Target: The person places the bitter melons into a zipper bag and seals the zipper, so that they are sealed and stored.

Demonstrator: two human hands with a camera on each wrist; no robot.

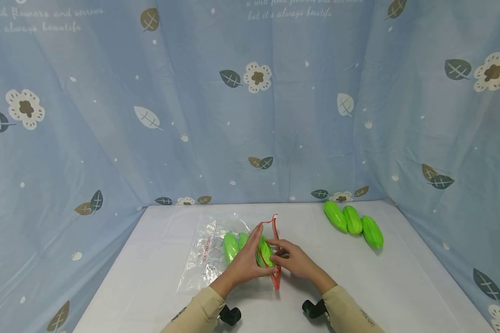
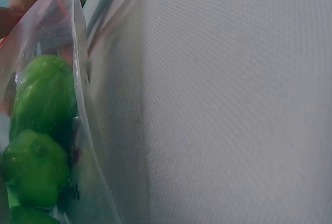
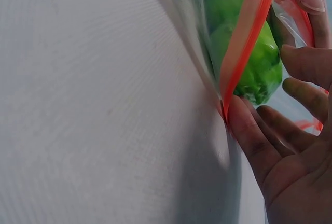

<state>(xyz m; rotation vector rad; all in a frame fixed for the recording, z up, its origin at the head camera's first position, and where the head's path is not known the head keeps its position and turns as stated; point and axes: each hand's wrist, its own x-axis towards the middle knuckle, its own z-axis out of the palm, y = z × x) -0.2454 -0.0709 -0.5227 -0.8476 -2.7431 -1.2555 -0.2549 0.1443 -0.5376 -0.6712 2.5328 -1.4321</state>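
A clear zip bag [image 1: 190,273] with red edging at its mouth lies on the table, holding several bright green, oblong, ridged vegetables. Two of them, one of which is this vegetable [image 1: 230,247], sit deeper in, while another green vegetable [image 3: 267,58] is just inside the mouth. My left hand [image 1: 246,261] spreads the mouth, with extended fingers at the far side and the thumb by the near red edge [image 1: 277,280]. At the opening is my right hand [image 1: 295,260], its fingers spread and fingertips right at the end of the nearest vegetable.
Outside the bag, three matching green vegetables [image 1: 352,220] lie side by side at the table's back right. Black wrist mounts [image 1: 230,315] show under both sleeves. A blue patterned curtain [image 1: 250,115] rises behind the white table [image 1: 337,263].
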